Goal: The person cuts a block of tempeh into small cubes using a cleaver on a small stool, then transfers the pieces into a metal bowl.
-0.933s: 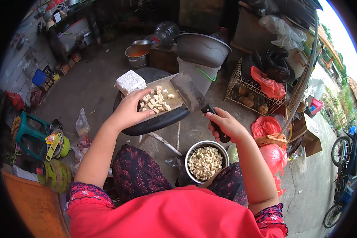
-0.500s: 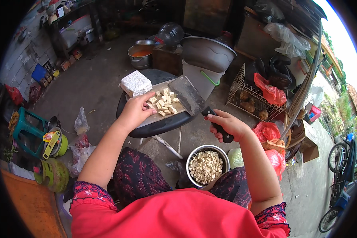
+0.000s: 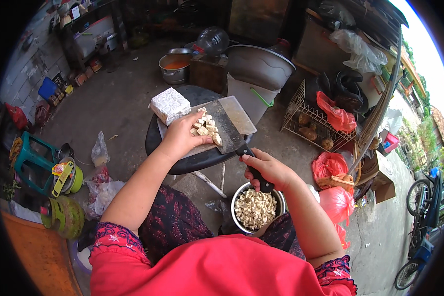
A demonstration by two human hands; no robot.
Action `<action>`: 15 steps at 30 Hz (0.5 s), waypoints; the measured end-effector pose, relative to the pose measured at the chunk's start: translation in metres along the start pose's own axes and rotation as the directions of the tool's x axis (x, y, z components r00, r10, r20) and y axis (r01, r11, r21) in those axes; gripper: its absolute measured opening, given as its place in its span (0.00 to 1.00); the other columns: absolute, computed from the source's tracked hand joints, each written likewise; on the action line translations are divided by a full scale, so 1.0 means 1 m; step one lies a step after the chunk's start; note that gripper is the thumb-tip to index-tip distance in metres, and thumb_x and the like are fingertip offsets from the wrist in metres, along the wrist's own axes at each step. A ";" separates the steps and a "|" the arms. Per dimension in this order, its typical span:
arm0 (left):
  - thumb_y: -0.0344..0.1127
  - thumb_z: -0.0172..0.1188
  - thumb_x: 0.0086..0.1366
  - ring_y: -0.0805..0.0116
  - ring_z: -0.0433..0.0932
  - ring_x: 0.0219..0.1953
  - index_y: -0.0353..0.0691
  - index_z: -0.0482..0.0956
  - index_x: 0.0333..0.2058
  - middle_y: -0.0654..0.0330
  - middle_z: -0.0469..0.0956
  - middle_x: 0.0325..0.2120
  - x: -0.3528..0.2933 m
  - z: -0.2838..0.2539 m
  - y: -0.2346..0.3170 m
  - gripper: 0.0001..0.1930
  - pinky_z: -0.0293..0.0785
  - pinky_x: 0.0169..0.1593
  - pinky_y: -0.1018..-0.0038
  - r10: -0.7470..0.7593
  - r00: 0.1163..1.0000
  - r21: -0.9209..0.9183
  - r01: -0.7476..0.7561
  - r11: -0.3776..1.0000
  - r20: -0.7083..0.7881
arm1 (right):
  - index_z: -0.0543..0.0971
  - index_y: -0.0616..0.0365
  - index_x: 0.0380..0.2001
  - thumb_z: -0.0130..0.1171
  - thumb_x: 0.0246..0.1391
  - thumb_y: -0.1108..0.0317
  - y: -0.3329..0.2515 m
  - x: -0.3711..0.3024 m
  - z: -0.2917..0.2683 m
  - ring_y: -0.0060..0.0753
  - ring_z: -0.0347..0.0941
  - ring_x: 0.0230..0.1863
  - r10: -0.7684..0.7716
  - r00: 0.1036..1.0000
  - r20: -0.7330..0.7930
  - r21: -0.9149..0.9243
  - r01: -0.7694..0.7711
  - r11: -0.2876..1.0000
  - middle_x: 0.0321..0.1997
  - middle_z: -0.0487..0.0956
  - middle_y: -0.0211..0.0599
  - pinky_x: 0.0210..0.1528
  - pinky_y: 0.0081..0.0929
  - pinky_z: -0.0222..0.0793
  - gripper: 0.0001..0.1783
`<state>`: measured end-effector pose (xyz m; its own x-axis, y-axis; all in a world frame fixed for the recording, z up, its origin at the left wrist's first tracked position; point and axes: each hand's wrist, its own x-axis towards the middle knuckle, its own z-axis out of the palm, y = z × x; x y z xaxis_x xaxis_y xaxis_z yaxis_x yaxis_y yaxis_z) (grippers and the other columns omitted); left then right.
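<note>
My right hand (image 3: 269, 170) is wrapped round the black handle of a cleaver (image 3: 225, 129), its wide grey blade lying low and slanted over the chopping board (image 3: 240, 114). Against that blade, my left hand (image 3: 181, 137) curves its fingers and thumb round a heap of pale tempeh cubes (image 3: 205, 129). An uncut white, mottled tempeh block (image 3: 169, 104) rests at the board's far left. The board sits on a round black stool (image 3: 155, 148). Between my knees stands a metal pot (image 3: 281, 203) holding many more cubes.
Beyond the stool are a white bucket (image 3: 269, 93) with a large grey basin (image 3: 256, 64) on it and a pot (image 3: 174, 75) of orange liquid. A wire rack (image 3: 293, 111) stands right, near red plastic bags (image 3: 338, 200). Left are a teal stool (image 3: 27, 163) and a green gas cylinder (image 3: 66, 219).
The cleaver blade has moved left and nearer, up against the cubes. My left hand has moved right and closed in on the heap, pressing it together; more of the board's right side shows.
</note>
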<state>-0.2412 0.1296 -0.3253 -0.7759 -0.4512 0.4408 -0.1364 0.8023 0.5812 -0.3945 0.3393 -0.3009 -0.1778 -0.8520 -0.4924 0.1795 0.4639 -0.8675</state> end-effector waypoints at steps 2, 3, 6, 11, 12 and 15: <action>0.43 0.73 0.43 0.54 0.76 0.46 0.32 0.71 0.51 0.45 0.77 0.41 0.007 0.000 0.014 0.37 0.70 0.50 0.69 -0.231 0.970 -0.063 0.236 0.970 0.070 | 0.64 0.56 0.46 0.49 0.61 0.56 0.002 0.001 0.006 0.20 0.64 0.14 0.003 1.000 0.003 0.086 -0.003 0.996 0.20 0.68 0.31 0.14 0.21 0.63 0.18; 0.43 0.73 0.43 0.54 0.76 0.46 0.32 0.71 0.51 0.45 0.77 0.41 0.010 0.000 0.017 0.37 0.70 0.50 0.69 -0.230 0.971 -0.061 0.234 0.970 0.070 | 0.65 0.57 0.46 0.47 0.61 0.56 0.003 0.001 0.009 0.19 0.62 0.14 0.001 1.000 0.011 0.118 -0.002 0.993 0.20 0.67 0.31 0.14 0.20 0.62 0.18; 0.43 0.73 0.44 0.59 0.78 0.41 0.33 0.72 0.50 0.46 0.78 0.37 0.016 0.002 0.024 0.35 0.73 0.45 0.70 -0.330 0.940 -0.154 0.339 0.928 0.083 | 0.63 0.58 0.46 0.47 0.61 0.56 0.014 0.011 0.007 0.20 0.63 0.14 -0.040 0.994 0.099 0.251 0.014 0.968 0.21 0.68 0.31 0.14 0.21 0.64 0.18; 0.44 0.68 0.51 0.64 0.78 0.32 0.33 0.74 0.49 0.48 0.79 0.35 0.017 -0.002 0.031 0.29 0.74 0.40 0.70 -0.250 0.966 0.008 0.251 0.968 -0.069 | 0.64 0.59 0.46 0.46 0.62 0.56 0.018 0.010 0.009 0.18 0.62 0.14 -0.057 0.992 0.110 0.336 0.017 0.942 0.20 0.66 0.30 0.14 0.18 0.61 0.18; 0.44 0.68 0.51 0.64 0.78 0.32 0.33 0.74 0.49 0.48 0.79 0.35 0.015 -0.005 0.027 0.29 0.74 0.40 0.70 -0.252 0.965 0.010 0.253 0.967 -0.069 | 0.64 0.58 0.46 0.46 0.62 0.56 0.019 0.009 0.007 0.18 0.61 0.14 -0.068 0.991 0.114 0.343 0.025 0.939 0.20 0.66 0.29 0.14 0.18 0.61 0.18; 0.38 0.64 0.54 0.64 0.77 0.32 0.34 0.76 0.46 0.49 0.77 0.39 0.004 -0.015 0.015 0.22 0.73 0.39 0.71 -0.177 0.977 -0.136 0.160 0.978 -0.118 | 0.65 0.57 0.46 0.46 0.62 0.56 0.021 0.000 -0.001 0.17 0.60 0.13 -0.080 0.990 0.114 0.360 0.034 0.932 0.20 0.65 0.29 0.13 0.17 0.60 0.17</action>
<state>-0.2371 0.1344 -0.3049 -0.6613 -0.6289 0.4089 -0.1737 0.6587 0.7321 -0.3916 0.3491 -0.3197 -0.0800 -0.9087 -0.4098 0.5094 0.3161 -0.8004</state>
